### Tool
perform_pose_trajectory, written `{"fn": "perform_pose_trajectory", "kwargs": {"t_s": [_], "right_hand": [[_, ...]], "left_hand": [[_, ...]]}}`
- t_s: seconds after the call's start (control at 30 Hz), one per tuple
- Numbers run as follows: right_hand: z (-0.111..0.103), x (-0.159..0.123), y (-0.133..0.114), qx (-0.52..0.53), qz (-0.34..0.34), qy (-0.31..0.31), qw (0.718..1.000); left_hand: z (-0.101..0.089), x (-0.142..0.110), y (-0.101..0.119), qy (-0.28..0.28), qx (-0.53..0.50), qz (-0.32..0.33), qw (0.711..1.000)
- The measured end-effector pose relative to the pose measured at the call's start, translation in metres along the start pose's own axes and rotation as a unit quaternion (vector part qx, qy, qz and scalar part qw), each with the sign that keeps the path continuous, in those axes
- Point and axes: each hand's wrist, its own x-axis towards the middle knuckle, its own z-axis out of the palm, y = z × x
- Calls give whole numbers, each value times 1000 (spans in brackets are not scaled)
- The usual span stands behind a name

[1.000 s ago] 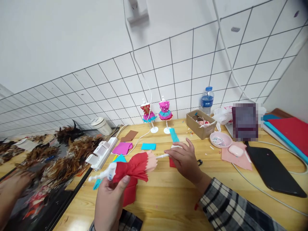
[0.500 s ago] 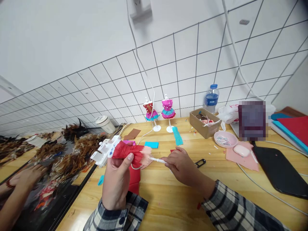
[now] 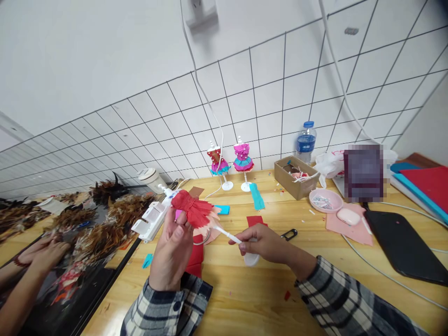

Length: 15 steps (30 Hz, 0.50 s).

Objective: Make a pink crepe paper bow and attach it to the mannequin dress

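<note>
Left hand (image 3: 171, 254) grip closed round red dress (image 3: 191, 209), right hand (image 3: 268, 243) grip closed on stem of white mini form (image 3: 229, 234) — tilted, centre frame. Red over peach skirt on, looks mostly dressed — no beads visible, unlike beaded form (image 3: 217, 167), upper centre on worktop (image 3: 245, 303)

A craft workshop is shown by the wooden table (image 3: 245, 298), where miniature dresses (image 3: 242, 157) and feathers (image 3: 121, 212) are spread.
</note>
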Motion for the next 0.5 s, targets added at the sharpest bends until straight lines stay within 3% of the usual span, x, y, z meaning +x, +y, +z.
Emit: {"fn": "perform_pose_trajectory", "kwargs": {"t_s": [0.07, 0.33, 0.5], "right_hand": [[0, 0, 1, 63, 37, -26, 997], [0, -1, 5, 191, 81, -120, 971], [-2, 1, 12, 186, 89, -97, 974]], "left_hand": [[-3, 4, 2, 5, -12, 1, 1000], [-12, 18, 2, 16, -44, -70, 996], [-19, 20, 6, -27, -65, -97, 993]]}}
